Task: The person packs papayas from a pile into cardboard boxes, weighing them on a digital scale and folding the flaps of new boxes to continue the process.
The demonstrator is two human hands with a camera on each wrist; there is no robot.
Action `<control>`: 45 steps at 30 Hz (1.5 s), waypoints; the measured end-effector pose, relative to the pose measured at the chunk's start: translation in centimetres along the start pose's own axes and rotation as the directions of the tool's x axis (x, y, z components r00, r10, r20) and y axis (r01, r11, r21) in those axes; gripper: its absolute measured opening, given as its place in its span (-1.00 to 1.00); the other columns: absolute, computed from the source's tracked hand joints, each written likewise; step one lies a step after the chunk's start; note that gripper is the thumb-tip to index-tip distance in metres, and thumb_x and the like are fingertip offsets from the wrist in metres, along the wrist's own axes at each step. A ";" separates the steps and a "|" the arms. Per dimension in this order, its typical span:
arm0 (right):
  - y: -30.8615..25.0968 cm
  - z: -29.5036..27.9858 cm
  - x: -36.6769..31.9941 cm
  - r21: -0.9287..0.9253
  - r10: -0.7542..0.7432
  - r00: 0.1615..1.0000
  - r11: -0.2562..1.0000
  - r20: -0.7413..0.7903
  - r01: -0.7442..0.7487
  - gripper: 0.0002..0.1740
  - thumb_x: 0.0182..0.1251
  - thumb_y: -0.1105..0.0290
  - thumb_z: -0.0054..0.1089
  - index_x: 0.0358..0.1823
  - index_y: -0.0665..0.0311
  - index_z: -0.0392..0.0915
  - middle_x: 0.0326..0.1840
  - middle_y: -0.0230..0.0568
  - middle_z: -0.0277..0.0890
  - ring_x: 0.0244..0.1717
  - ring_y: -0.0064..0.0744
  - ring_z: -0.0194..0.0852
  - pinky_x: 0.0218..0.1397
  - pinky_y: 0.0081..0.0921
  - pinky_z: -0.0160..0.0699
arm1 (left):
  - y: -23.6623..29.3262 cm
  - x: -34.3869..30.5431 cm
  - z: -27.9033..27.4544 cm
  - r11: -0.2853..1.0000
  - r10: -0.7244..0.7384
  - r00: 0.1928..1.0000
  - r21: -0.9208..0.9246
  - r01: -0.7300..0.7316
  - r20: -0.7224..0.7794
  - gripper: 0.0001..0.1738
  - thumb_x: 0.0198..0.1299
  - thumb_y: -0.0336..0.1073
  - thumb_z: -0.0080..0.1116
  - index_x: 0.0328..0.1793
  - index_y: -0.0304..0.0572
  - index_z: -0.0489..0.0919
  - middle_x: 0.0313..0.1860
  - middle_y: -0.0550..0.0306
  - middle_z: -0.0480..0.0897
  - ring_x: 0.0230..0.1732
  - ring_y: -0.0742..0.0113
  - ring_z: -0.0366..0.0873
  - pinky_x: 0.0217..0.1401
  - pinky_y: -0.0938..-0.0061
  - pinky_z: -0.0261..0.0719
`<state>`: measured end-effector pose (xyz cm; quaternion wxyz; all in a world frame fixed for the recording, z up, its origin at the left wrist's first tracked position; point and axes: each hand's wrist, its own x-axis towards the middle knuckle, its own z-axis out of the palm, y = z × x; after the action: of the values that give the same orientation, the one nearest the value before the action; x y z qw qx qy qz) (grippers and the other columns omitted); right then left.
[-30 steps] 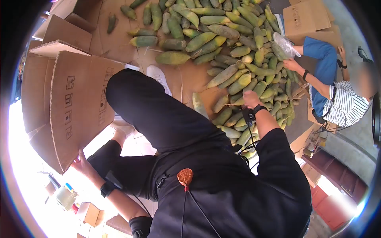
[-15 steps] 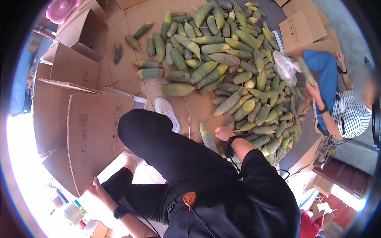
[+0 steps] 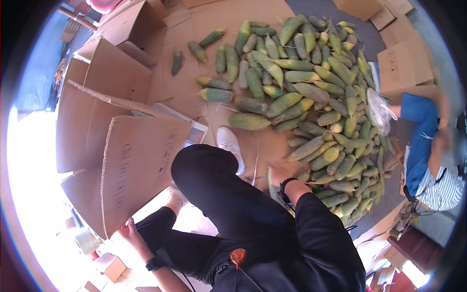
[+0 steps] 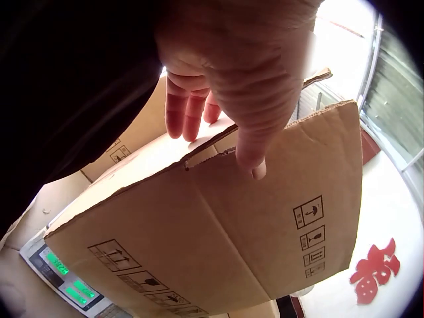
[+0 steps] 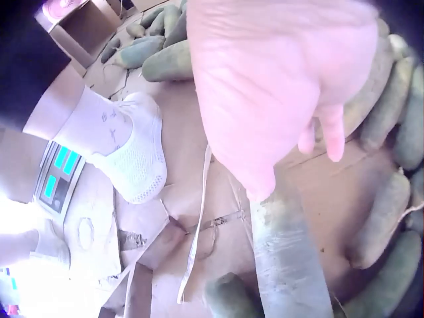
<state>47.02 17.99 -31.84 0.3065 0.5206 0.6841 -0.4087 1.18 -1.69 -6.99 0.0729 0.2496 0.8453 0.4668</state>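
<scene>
My left hand (image 3: 130,237) holds the edge of a large cardboard box (image 3: 141,165). In the left wrist view the thumb of this hand (image 4: 242,86) lies on the outer face of the box wall (image 4: 218,232), and several fingers reach over the other side. My right hand (image 5: 278,93) is low over a pale, shiny radish (image 5: 288,258), which looks wrapped in plastic. Its thumb overlaps the radish's upper end, while the visible fingers hang apart from the thumb. Beside this hand lies a large pile of green radishes (image 3: 335,121).
A digital scale (image 4: 73,278) with lit green displays stands by the box. Another person (image 3: 433,160) in a striped shirt sits at the right, near a clear plastic bag (image 3: 379,112). More cardboard boxes (image 3: 404,63) stand around the pile. My white shoe (image 3: 229,146) is beside the radishes.
My right hand has moved left from over the pile to the pale radish. My left hand stays at the box edge. The other person picked up a radish and now leans down.
</scene>
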 end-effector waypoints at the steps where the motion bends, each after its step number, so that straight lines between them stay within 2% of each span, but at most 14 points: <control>1: 0.2 1.0 1.0 -0.035 -0.014 1.000 0.999 -0.010 0.014 -0.36 0.11 0.47 -0.07 0.33 0.17 0.20 0.49 -0.05 -0.05 0.32 -0.01 0.23 0.28 -0.19 0.32 | 0.2 0.0 -0.1 0.999 -0.051 0.998 -0.013 0.051 0.021 -0.50 0.18 -0.30 0.24 0.15 -0.36 0.32 -0.17 0.14 0.46 -0.14 0.41 0.37 0.02 0.50 0.35; 6: 0.1 3.5 2.8 -0.091 0.037 0.997 0.995 0.064 -0.031 -0.28 0.04 0.43 0.02 0.35 0.15 0.16 0.49 -0.09 -0.06 0.30 0.04 0.23 0.25 -0.19 0.36 | 1.7 -0.3 0.8 0.998 -0.033 0.998 -0.048 0.030 -0.058 -0.53 0.16 -0.33 0.24 0.11 -0.38 0.33 -0.20 0.13 0.48 -0.16 0.40 0.39 -0.02 0.49 0.36; 8: 0.0 3.3 3.1 -0.107 0.053 0.999 0.993 -0.001 -0.053 -0.22 -0.01 0.42 0.09 0.36 0.15 0.13 0.45 -0.13 0.01 0.28 0.06 0.25 0.24 -0.19 0.36 | 1.9 -0.4 0.3 0.984 -0.106 0.994 0.143 0.110 -0.033 -0.52 0.15 -0.33 0.25 0.11 -0.39 0.33 -0.17 0.10 0.51 -0.14 0.38 0.43 0.00 0.49 0.38; 12: -0.2 3.1 4.2 -0.107 0.094 0.995 0.990 0.035 -0.090 -0.20 -0.03 0.41 0.11 0.35 0.15 0.12 0.42 -0.17 0.07 0.26 0.02 0.28 0.23 -0.20 0.38 | 0.9 -0.2 -0.1 0.991 -0.122 0.992 0.050 0.123 -0.021 -0.50 0.16 -0.30 0.24 0.13 -0.40 0.32 -0.12 0.05 0.53 -0.10 0.36 0.46 0.04 0.49 0.39; 18: 1.0 3.8 6.1 -0.149 0.051 0.999 0.988 0.016 -0.048 -0.33 -0.01 0.39 0.14 0.24 0.16 0.26 0.36 -0.09 0.15 0.21 -0.06 0.34 0.21 -0.23 0.40 | 0.9 -0.3 0.0 0.989 -0.117 0.993 -0.093 0.117 0.004 -0.44 0.16 -0.36 0.23 0.22 -0.38 0.26 0.00 0.01 0.50 0.01 0.31 0.46 0.16 0.44 0.38; 22: -0.3 1.2 5.2 -0.258 0.031 0.997 0.965 -0.075 -0.049 -0.53 -0.04 0.30 0.26 -0.02 0.16 0.45 0.10 -0.07 0.38 0.10 -0.05 0.40 0.10 -0.24 0.44 | 0.3 -0.1 -0.2 0.994 -0.073 0.997 -0.082 0.074 0.015 -0.45 0.17 -0.39 0.18 0.26 -0.29 0.26 0.00 0.04 0.49 -0.02 0.32 0.47 0.08 0.42 0.48; 24: -1.1 -0.2 4.0 -0.064 0.034 0.988 0.997 -0.151 -0.044 -0.64 -0.08 0.30 0.31 -0.19 0.18 0.53 0.04 -0.04 0.43 -0.02 -0.06 0.48 0.05 -0.20 0.50 | 1.1 -0.1 0.0 0.982 -0.109 0.994 -0.149 0.112 0.034 -0.49 0.17 -0.44 0.19 0.21 -0.37 0.27 -0.01 0.03 0.49 0.00 0.33 0.46 0.16 0.43 0.37; 28: 0.4 1.5 5.1 -0.032 -0.064 0.977 0.998 -0.201 0.059 -0.70 -0.18 0.28 0.35 -0.35 0.17 0.54 -0.14 -0.04 0.52 -0.11 -0.07 0.50 -0.01 -0.22 0.50 | 1.7 0.1 0.5 0.984 -0.076 0.997 -0.161 0.079 0.026 -0.51 0.13 -0.51 0.17 0.18 -0.35 0.29 -0.06 0.13 0.47 -0.06 0.42 0.42 0.07 0.50 0.39; 30: 0.9 1.7 5.3 0.085 -0.031 0.972 0.995 -0.234 0.053 -0.74 -0.23 0.31 0.30 -0.42 0.17 0.53 -0.31 -0.06 0.55 -0.19 -0.06 0.53 -0.05 -0.25 0.50 | 1.4 0.1 0.5 0.971 -0.057 0.998 -0.231 0.059 0.016 -0.49 0.10 -0.52 0.18 0.18 -0.35 0.28 -0.07 0.14 0.46 -0.07 0.44 0.41 0.06 0.52 0.40; 31: 0.9 1.8 4.9 0.081 -0.053 0.957 0.994 -0.287 0.079 -0.75 -0.22 0.33 0.25 -0.41 0.20 0.52 -0.39 -0.05 0.55 -0.23 -0.04 0.53 -0.07 -0.26 0.49 | 1.7 0.2 0.7 0.969 -0.052 0.998 -0.240 0.056 0.022 -0.46 0.10 -0.53 0.19 0.20 -0.35 0.26 -0.07 0.14 0.47 -0.08 0.44 0.42 0.05 0.53 0.40; 36: 2.2 1.8 3.6 0.147 -0.117 0.961 0.977 -0.249 0.157 -0.75 -0.17 0.35 0.20 -0.40 0.28 0.51 -0.37 0.01 0.54 -0.21 -0.02 0.52 -0.15 -0.24 0.53 | 1.8 0.1 0.4 0.978 -0.032 0.999 -0.207 0.033 0.009 -0.40 0.11 -0.52 0.20 0.25 -0.36 0.20 0.04 0.00 0.49 0.05 0.31 0.48 0.13 0.44 0.47; 38: 4.5 3.2 4.4 0.627 0.083 0.983 0.778 -0.162 0.038 -0.68 -0.12 0.37 0.20 -0.26 0.25 0.47 -0.31 -0.04 0.51 -0.22 -0.10 0.52 -0.25 -0.22 0.56 | 1.7 0.1 0.5 0.975 -0.019 1.000 -0.223 0.019 -0.001 -0.39 0.11 -0.52 0.20 0.26 -0.36 0.19 0.06 -0.03 0.49 0.07 0.28 0.48 0.15 0.42 0.48; 41: 8.0 4.2 5.4 0.591 -0.058 0.997 0.803 -0.050 0.076 -0.59 -0.07 0.35 0.23 -0.13 0.21 0.38 -0.24 -0.13 0.44 -0.23 -0.21 0.48 -0.36 -0.28 0.56 | 1.1 0.1 0.2 0.980 0.001 1.000 -0.199 -0.002 -0.005 -0.37 0.10 -0.53 0.22 0.27 -0.33 0.18 0.06 -0.04 0.49 0.06 0.27 0.50 0.12 0.42 0.51; 45: 5.7 1.8 0.7 0.533 0.047 0.999 0.846 -0.027 -0.025 -0.54 -0.04 0.36 0.26 -0.06 0.19 0.32 -0.20 -0.19 0.36 -0.19 -0.27 0.43 -0.44 -0.36 0.56 | 0.6 0.3 -0.2 0.976 0.012 0.999 -0.216 -0.001 0.049 -0.36 0.14 -0.49 0.21 0.30 -0.27 0.15 0.14 -0.04 0.46 0.15 0.24 0.45 0.20 0.38 0.47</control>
<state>52.32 17.43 -34.63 0.1443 0.6059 0.5400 -0.5661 1.07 -1.42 -6.40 0.1193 0.2544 0.7867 0.5497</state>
